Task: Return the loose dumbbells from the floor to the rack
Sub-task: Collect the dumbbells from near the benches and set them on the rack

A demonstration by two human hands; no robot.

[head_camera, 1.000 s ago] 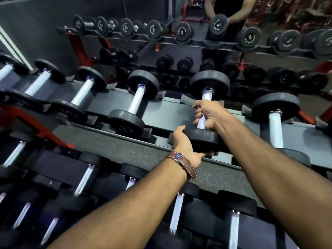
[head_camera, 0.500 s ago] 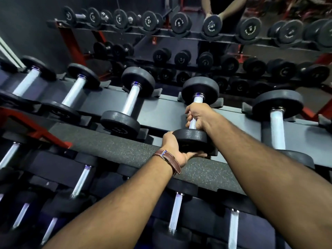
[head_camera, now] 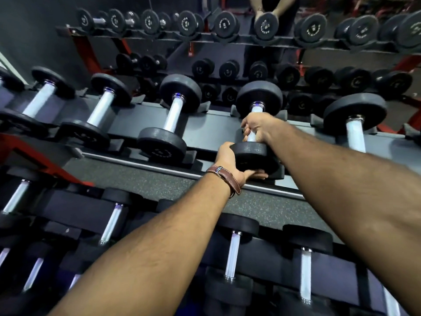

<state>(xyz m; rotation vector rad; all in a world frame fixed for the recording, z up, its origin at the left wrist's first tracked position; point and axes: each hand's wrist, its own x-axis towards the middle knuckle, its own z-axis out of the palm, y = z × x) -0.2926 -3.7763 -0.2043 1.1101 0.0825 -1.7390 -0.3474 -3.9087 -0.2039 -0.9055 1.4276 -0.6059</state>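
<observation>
Pale ring lettering shows on the end faces of the dumbbells (head_camera: 312, 28) along the top of the frame, and embossed marks on a nearer dumbbell head (head_camera: 160, 153) left of centre — all too blurred to read.

Brown leather watch strap (head_camera: 225, 179) with metal buckle. Wall mirror (head_camera: 284, 62) behind, reflecting rows of dumbbells and a person in dark top. Speckled rubber floor (head_camera: 159, 181) visible between tiers. Red frame struts (head_camera: 34, 156) at left.

Open shelf gaps btwn racked dumbbells (head_camera: 169, 124), neighbors (head_camera: 355, 124) flank both sides, mirror behind.
</observation>
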